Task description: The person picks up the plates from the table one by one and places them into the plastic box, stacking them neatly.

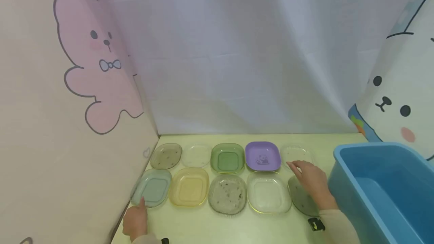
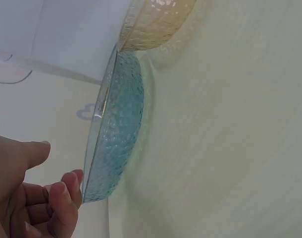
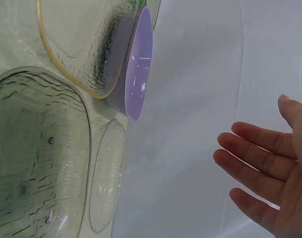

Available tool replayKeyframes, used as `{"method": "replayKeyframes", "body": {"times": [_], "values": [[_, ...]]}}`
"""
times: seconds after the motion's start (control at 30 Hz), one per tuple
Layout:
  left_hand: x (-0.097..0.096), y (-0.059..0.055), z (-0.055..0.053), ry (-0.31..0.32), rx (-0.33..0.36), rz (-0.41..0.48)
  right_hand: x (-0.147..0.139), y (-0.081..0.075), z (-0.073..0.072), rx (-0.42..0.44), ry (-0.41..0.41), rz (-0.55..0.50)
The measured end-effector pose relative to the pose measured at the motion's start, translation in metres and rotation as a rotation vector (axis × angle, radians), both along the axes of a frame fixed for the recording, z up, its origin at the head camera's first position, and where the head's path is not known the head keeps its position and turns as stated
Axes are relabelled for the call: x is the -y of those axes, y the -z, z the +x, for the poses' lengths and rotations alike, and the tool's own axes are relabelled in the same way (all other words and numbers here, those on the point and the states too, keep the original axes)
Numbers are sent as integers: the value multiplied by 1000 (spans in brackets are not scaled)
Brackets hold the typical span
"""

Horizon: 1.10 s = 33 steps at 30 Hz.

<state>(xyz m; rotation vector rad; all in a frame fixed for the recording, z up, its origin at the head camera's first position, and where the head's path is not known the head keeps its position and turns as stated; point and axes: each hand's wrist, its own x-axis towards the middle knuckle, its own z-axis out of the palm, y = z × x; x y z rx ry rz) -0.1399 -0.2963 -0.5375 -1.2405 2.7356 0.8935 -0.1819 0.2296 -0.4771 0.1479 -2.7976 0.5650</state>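
Observation:
My left hand (image 1: 135, 219) is at the near edge of a pale blue textured dish (image 1: 153, 188). In the left wrist view, the fingertips (image 2: 67, 198) are right at the blue dish's rim, with the thumb held apart. My right hand (image 1: 312, 180) hovers over a dark green clear dish (image 1: 303, 198) and partly covers it. Its fingers (image 3: 257, 158) are spread and hold nothing in the right wrist view. Just beyond it lies a clear dish (image 1: 295, 153), with a purple dish (image 1: 263, 156) to its left.
Two rows of dishes line the pale table (image 1: 190, 227), among them a yellow dish (image 1: 189, 187), a green dish (image 1: 227, 158) and a speckled grey dish (image 1: 227, 194). A large blue bin (image 1: 352, 183) stands at the right. White cloth (image 1: 237, 67) hangs behind the table.

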Motion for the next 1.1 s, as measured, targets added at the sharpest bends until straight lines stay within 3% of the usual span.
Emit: {"method": "replayKeyframes", "body": {"times": [0.2, 0.47, 0.73, 0.87, 1.1], "values": [[4, 9, 1, 67, 123, 4, -4, 2, 3, 21, 15, 7], [4, 21, -10, 70, 117, 57, -6, 7, 5, 45, 18, 11], [-1, 24, -15, 61, 142, 63, -2, 11, 9, 135, 16, -6], [-3, 27, -15, 23, 112, 76, 0, 13, 10, 148, 21, -7], [-7, 34, -8, -33, -50, 92, 0, 13, 10, 130, 32, -3]]}}
